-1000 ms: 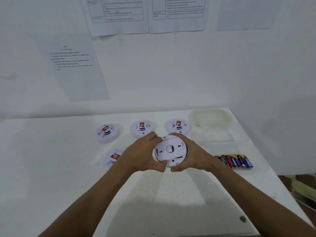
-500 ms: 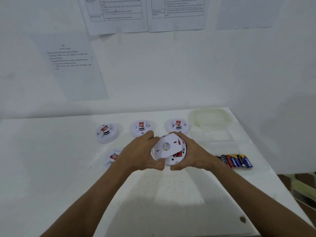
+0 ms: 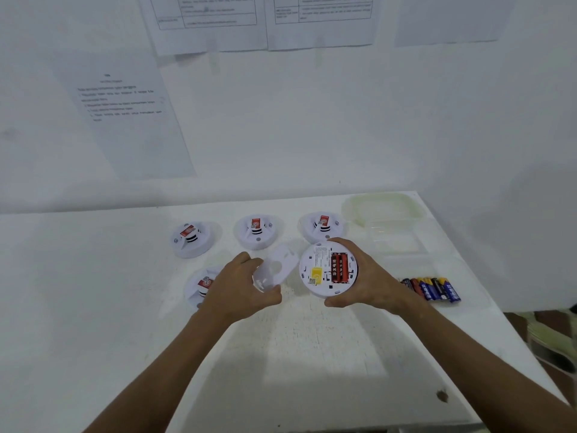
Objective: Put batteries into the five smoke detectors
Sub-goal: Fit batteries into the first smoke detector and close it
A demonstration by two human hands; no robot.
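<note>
Smoke detector, round and white plastic (image 3: 324, 270), sits back-up in the right hand (image 3: 368, 282), whose fingers curl round its rim — two red batteries (image 3: 339, 267) lie in its open bay. Left of it, the left hand (image 3: 240, 289) grips the detached white round cover plate (image 3: 276, 270) above the white table (image 3: 93, 307). Four more white detectors rest further left and beyond.

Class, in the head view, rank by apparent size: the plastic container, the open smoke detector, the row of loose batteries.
1. plastic container, though it lies farther away
2. open smoke detector
3. row of loose batteries
</note>
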